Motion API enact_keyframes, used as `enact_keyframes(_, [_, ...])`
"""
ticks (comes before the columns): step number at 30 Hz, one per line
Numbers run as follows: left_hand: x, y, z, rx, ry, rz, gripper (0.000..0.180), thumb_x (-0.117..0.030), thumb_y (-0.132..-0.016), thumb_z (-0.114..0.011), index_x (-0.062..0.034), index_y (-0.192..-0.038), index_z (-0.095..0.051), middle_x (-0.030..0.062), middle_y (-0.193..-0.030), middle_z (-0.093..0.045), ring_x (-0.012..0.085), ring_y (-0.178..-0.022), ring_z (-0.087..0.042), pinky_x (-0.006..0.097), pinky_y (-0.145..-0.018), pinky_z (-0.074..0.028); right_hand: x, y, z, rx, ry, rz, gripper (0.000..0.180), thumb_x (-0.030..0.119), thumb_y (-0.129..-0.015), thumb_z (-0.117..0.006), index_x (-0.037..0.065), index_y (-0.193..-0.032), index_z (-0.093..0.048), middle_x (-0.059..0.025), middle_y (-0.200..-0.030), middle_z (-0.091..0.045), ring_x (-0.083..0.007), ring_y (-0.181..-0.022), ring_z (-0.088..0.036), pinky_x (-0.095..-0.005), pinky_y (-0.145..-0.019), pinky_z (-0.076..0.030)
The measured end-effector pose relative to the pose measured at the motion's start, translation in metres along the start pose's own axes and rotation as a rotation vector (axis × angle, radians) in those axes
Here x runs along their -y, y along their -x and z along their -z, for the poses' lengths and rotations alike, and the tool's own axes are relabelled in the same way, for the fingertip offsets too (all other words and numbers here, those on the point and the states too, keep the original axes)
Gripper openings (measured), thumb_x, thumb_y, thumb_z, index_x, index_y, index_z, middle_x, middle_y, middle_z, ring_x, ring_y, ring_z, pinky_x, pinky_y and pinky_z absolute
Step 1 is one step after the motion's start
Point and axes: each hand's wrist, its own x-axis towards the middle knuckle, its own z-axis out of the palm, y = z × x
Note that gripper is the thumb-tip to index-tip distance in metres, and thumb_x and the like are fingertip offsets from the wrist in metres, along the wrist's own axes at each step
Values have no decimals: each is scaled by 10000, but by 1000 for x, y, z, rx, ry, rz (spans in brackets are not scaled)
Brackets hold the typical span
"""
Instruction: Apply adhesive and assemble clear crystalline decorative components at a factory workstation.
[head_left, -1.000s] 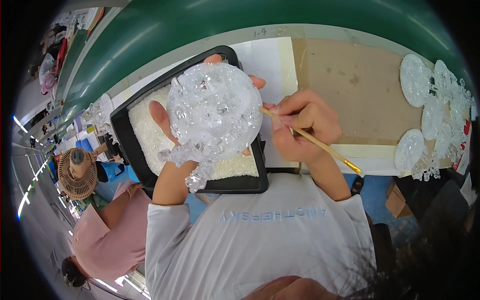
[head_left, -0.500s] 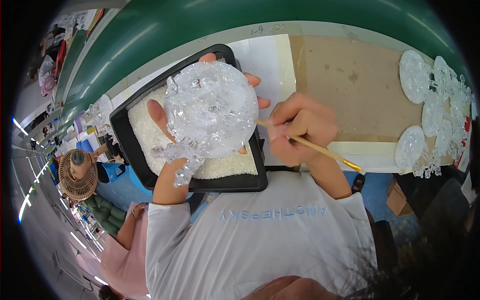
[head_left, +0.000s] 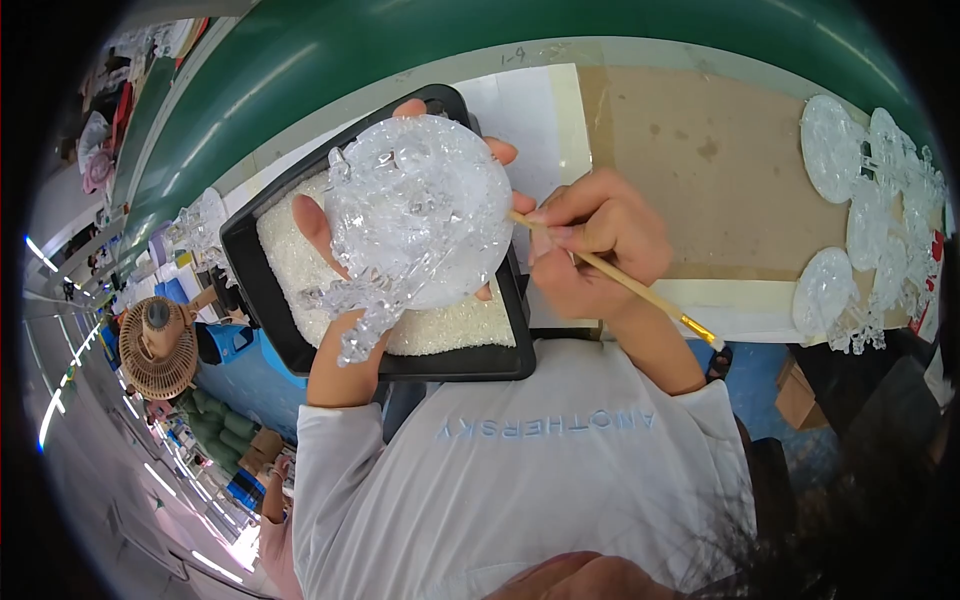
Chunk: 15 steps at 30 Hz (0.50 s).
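A clear, lumpy plastic figure piece with a round disc base (head_left: 425, 215) rests on my left hand (head_left: 315, 230), whose fingers curl around its rim. The thumb shows on its left and fingertips along its far and right edges; the palm is hidden beneath. From the disc's near side a knobbly clear part (head_left: 368, 325) sticks out over my wrist. Pinched in the fingers of my right hand (head_left: 605, 245) is a thin wooden paintbrush (head_left: 640, 288). Its bare handle end lies at the disc's right edge, while the gold ferrule and bristles point away to the lower right.
Below the held piece sits a black tray (head_left: 400, 368) of white granules (head_left: 460, 332). Several similar clear pieces (head_left: 830, 150) stand at the right end of the brown board (head_left: 690, 170). A fan (head_left: 157, 345) is at the left, and another person's arm (head_left: 272, 495) shows below it.
The clear piece has tilted and shifted slightly up and left in my left hand. My right hand with the brush has moved a little up. The other person at the left has shifted downward.
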Motion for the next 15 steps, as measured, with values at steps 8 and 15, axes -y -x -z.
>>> enact_keyframes(8, [-2,-1,4,33,-13,19,1074,-797,-693,-631,-321,-1543,-179,363,-1476,-238,635,-1262,-362,666,-682,-568,-3,5,2,65,-113,18,227,-77,-724,-670,32,-682,-475,-152,-729,-585,-163,-569,-609,-273,-534,-511])
enact_keyframes(15, [-2,0,3,27,0,7,1060,-771,-705,-648,-326,-1542,-176,353,-1489,-216,631,-1272,-352,688,-711,-554,1,7,2,116,-126,22,236,-97,-727,-656,27,-679,-461,-162,-733,-579,-159,-557,-603,-279,-532,-523])
